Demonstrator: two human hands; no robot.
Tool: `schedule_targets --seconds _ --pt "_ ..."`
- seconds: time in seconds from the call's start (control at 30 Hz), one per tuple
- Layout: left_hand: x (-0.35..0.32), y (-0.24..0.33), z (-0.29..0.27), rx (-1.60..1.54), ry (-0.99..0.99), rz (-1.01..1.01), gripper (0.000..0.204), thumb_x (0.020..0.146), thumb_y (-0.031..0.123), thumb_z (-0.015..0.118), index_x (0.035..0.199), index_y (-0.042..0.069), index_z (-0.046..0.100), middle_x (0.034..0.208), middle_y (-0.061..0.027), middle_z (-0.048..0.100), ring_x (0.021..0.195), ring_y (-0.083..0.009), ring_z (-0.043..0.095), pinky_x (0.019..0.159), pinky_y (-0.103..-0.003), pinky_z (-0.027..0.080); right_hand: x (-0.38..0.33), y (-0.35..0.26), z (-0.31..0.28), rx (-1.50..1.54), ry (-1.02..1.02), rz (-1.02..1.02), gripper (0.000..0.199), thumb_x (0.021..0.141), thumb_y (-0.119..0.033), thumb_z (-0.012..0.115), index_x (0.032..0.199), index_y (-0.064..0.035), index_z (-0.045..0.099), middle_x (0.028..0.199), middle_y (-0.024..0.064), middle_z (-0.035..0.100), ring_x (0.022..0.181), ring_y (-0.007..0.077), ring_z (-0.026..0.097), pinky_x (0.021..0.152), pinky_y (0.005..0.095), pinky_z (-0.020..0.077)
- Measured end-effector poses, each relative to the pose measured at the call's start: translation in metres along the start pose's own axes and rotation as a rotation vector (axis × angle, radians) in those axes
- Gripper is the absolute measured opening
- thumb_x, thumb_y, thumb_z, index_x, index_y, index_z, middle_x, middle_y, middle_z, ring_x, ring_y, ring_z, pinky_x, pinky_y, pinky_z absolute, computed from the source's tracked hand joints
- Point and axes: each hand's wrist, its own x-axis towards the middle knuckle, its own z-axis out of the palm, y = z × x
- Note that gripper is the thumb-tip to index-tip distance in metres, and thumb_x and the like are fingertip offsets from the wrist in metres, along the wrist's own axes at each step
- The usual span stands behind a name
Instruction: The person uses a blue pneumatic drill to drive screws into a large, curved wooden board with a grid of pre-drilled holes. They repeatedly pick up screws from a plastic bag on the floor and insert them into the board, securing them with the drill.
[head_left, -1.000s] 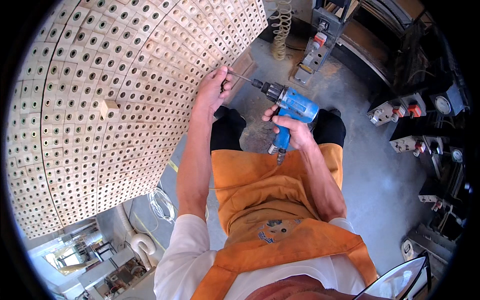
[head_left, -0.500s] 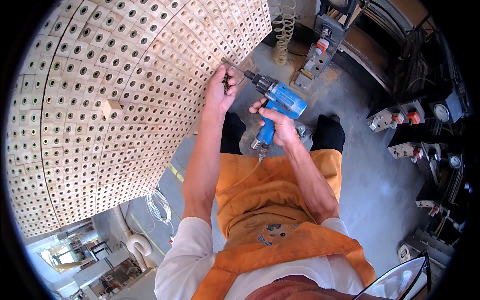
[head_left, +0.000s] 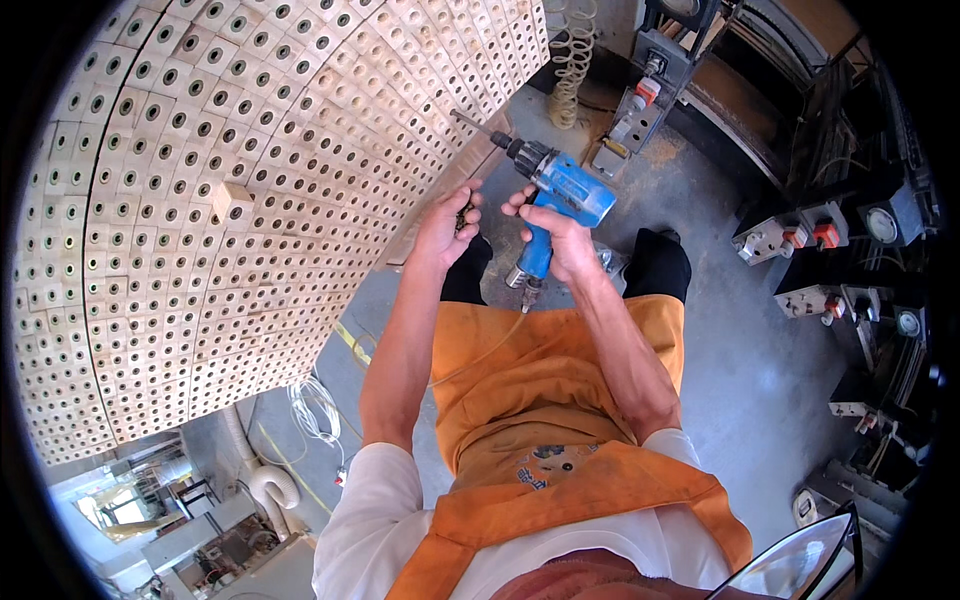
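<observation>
My right hand (head_left: 557, 238) is wrapped round the grip of a blue air drill (head_left: 582, 196), its long thin bit pointing up and left. The bit's tip (head_left: 456, 115) is at or just in front of a big stack of pale wooden blocks (head_left: 185, 215); contact is hard to judge. Below the bit, my left hand (head_left: 446, 228) is curled round several small brassy metal inserts (head_left: 463, 214), partly hidden by the fingers. Many blocks have dark metal-rimmed holes, while those nearest the bit show bare holes.
One loose block (head_left: 232, 202) sticks out from the stack. A thin air hose (head_left: 487, 358) runs from the drill's grip across my orange apron (head_left: 560, 390). A coiled hose (head_left: 573, 65) hangs beyond, and machinery with red switches (head_left: 826, 235) lines the right. White cable (head_left: 315, 412) lies on the floor.
My left hand has drawn back from the bit's tip, down toward my body, still curled round the inserts. The drill has shifted only slightly in my right hand.
</observation>
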Motion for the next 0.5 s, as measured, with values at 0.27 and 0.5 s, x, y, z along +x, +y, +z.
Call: schedule_targets --seconds 0.27,0.5 --pt "0.003 0.017 0.010 0.012 -0.025 0.097 0.025 0.097 0.018 0.051 0.114 0.001 0.052 0.086 -0.0004 0.052 0.063 -0.0053 0.044 0.043 -0.016 0.033 0.001 -0.003 -0.001 -0.012 -0.017 0.004 0.026 0.081 0.001 0.061 0.106 -0.0029 0.055 0.097 0.0091 0.065 0.094 0.0216 0.066 0.059 0.0265 0.0471" --pt "0.007 0.041 0.026 -0.042 -0.012 0.200 0.021 0.098 0.021 0.050 0.107 0.003 0.054 0.082 0.0003 0.052 0.060 -0.0057 0.043 0.043 -0.016 0.033 -0.023 -0.011 -0.010 -0.011 -0.023 0.034 0.027 0.082 -0.002 0.065 0.107 -0.0052 0.056 0.102 0.0066 0.065 0.098 0.0199 0.064 0.062 0.0264 0.0456"
